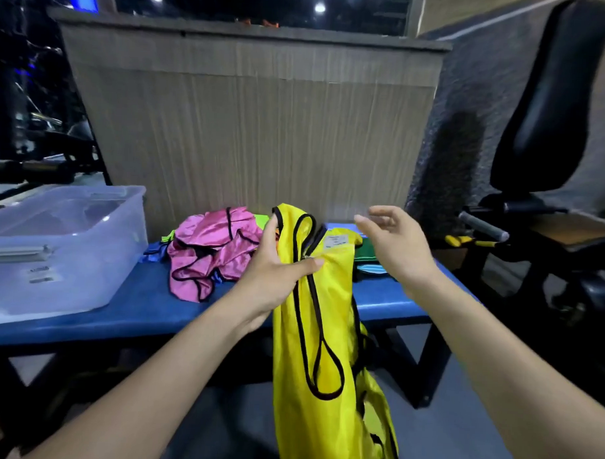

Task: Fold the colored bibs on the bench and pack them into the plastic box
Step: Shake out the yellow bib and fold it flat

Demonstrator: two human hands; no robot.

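The left hand (275,269) is raised in front of the worktop (126,312), thumb and fingers pinching a yellow bib (323,367) near its neck so the cloth hangs down below the worktop's edge. Just right of that bib the right hand (393,242) hovers with loose, spread fingers, holding nothing. Behind the yellow bib one pink bib (211,250) lies crumpled on the worktop, with green and blue cloth beside it. One clear plastic box (64,241) stands to the bib's left.
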